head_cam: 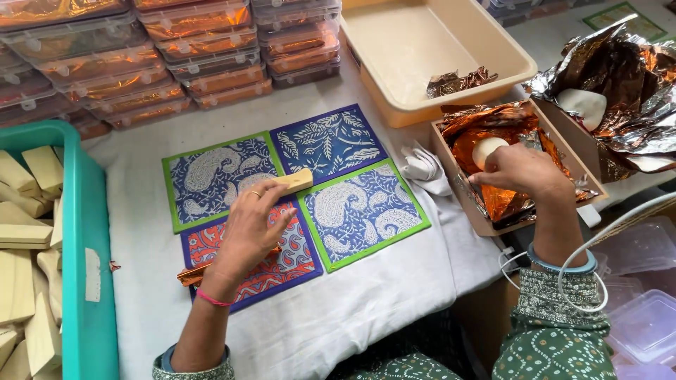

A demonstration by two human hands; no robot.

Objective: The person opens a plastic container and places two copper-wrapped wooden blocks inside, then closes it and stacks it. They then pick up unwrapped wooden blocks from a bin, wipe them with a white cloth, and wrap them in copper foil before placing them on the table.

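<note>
Covering most of the table is a white cloth (296,331), on which four printed mats are laid in a block near the middle. A teal crate (98,295) of pale wooden blocks is set at the left edge, stacks of clear lidded boxes (176,49) along the far edge, and a beige tub (422,49) at the far right. A cardboard box (486,225) lined with copper foil (507,197) is placed at the right edge. A small wooden block (296,181) is gripped between the closed fingers of the left hand (246,232) above the red mat (282,267). The right hand (521,172) is pinched together over the foil inside the box, beside a white round pad (486,149).
</note>
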